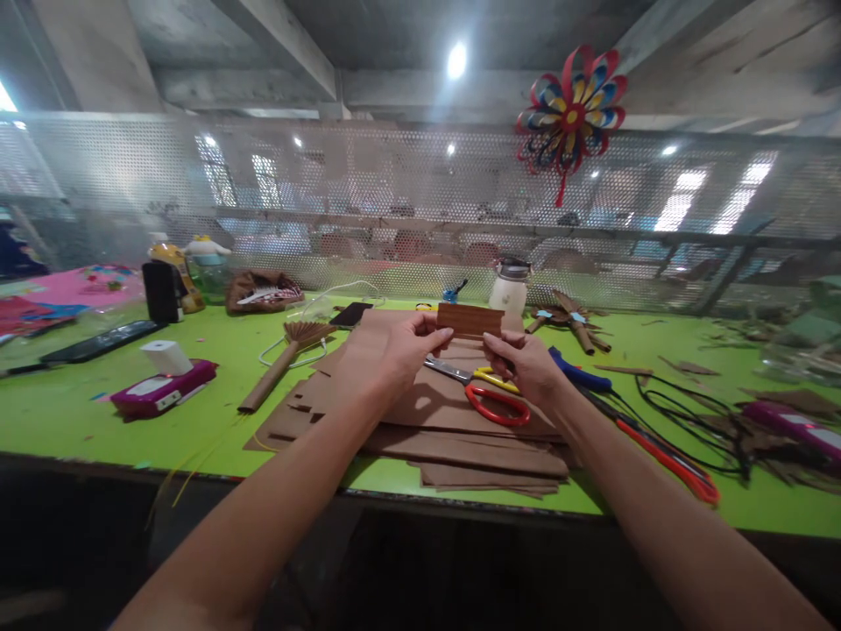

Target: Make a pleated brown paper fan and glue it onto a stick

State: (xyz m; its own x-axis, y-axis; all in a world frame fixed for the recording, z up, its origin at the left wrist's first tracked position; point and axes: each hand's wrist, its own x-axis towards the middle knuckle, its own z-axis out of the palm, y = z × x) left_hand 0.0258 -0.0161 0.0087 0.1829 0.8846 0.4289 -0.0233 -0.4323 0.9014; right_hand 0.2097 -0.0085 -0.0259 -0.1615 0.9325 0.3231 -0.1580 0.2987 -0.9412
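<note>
A small piece of brown paper with crease lines (470, 321) is held upright between my two hands. My left hand (413, 346) pinches its left end between thumb and fingers. At its right end, my right hand (526, 358) grips the lower corner in the same way. Below the paper lie scissors (498, 407) with one red and one yellow handle loop, their blades pointing left. They rest on a stack of brown paper sheets (400, 412), which spreads over the green table (216, 447).
To the left are a fan-shaped brown paper piece (279, 368) and a purple power strip (164, 390). Pliers with blue and red handles (663, 451) and black cable (696, 421) lie right. A white bottle (511, 285) stands behind; a perforated metal screen (368, 202) closes off the back.
</note>
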